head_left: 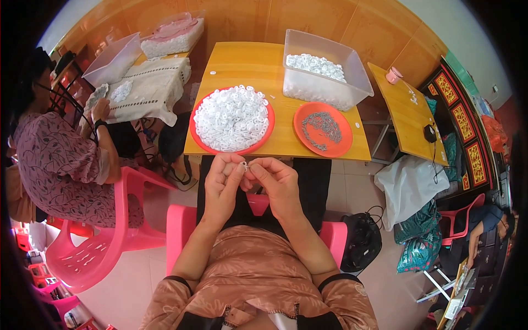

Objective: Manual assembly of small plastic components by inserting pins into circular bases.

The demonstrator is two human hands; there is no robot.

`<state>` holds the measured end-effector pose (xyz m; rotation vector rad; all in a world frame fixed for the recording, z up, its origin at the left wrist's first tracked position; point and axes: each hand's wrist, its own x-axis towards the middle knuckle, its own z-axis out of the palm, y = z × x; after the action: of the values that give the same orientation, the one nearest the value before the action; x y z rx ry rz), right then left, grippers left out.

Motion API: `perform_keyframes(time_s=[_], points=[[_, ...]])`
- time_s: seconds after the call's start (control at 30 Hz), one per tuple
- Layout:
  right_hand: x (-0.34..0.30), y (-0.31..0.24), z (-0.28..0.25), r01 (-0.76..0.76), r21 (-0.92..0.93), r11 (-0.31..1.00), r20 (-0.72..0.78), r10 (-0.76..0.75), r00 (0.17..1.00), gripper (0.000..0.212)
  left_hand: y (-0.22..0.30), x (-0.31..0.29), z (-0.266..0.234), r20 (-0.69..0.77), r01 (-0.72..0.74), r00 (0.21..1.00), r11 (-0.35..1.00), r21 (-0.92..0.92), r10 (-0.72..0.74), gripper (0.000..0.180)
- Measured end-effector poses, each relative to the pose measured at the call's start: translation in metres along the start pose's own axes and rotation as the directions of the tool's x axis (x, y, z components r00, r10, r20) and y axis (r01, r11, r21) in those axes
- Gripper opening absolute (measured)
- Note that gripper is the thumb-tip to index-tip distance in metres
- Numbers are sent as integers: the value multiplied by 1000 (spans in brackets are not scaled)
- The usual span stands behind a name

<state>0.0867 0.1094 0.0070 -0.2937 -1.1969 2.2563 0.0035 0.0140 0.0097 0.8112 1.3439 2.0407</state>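
Note:
In front of the table's near edge, my two hands meet fingertip to fingertip. A small white plastic piece (243,164) is pinched between the thumb and fingers of my left hand (222,179). My right hand (275,182) is closed in a pinch against it; what its fingertips hold is too small to make out. Just beyond my left hand, a red round tray (193,132) carries a heap of similar white plastic pieces (231,118). An orange-red plate (342,144) with thin grey metal pins (325,127) lies beyond my right hand.
A clear plastic bin (357,82) of white pieces stands on the yellow table (247,55). To the left, another person (71,148) works at a cloth-covered table (146,91). At right are a second yellow table (404,115), a white bag (410,184) and a black bag (360,242).

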Motion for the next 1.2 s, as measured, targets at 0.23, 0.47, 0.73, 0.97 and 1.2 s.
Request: perform_keyframes(time_s=[0.23, 0.47, 0.73, 0.97, 1.2], points=[[-1, -1, 2, 20, -47, 999, -20, -21, 1000, 14, 1, 0, 0, -9, -28, 1000, 999, 19, 29, 11], [0, 2, 1, 49, -84, 995, -26, -51, 998, 13, -1, 0, 2, -18, -28, 999, 999, 28, 28, 9], [0, 4, 2, 72, -139, 988, -40, -79, 996, 12, -4, -1, 2, -29, -41, 999, 998, 44, 43, 9], [0, 6, 4, 98, -194, 976, -66, -113, 991, 11, -6, 0, 2, -54, -60, 996, 993, 100, 65, 9], [0, 8, 4, 139, -299, 944, -94, -174, 980, 9, -14, 1, 2, -92, -102, 989, 986, 129, 114, 6]])
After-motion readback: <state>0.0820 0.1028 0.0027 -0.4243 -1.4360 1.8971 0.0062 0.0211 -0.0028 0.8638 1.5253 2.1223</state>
